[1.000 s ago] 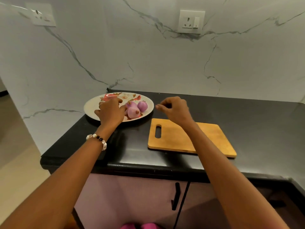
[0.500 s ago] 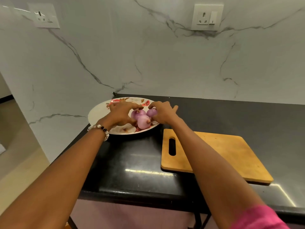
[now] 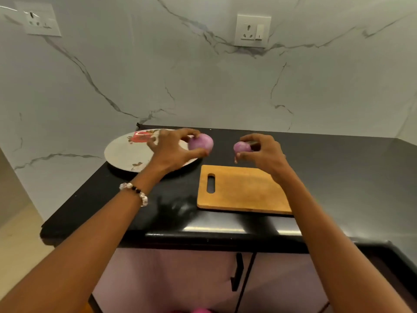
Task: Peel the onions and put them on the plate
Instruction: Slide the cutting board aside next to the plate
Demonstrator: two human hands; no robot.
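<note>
Head view: left hand (image 3: 171, 150) grips a purple onion (image 3: 201, 143) at the floral plate's (image 3: 121, 154) right edge. Right hand (image 3: 262, 152) pinches a smaller onion (image 3: 241, 147) above the counter, just beyond the wooden cutting board (image 3: 241, 190).

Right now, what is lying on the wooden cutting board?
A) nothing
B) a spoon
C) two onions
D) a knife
A: the cutting board shows only bare wood, while the left hand holds one onion and the right hand holds another onion above the counter.
</note>
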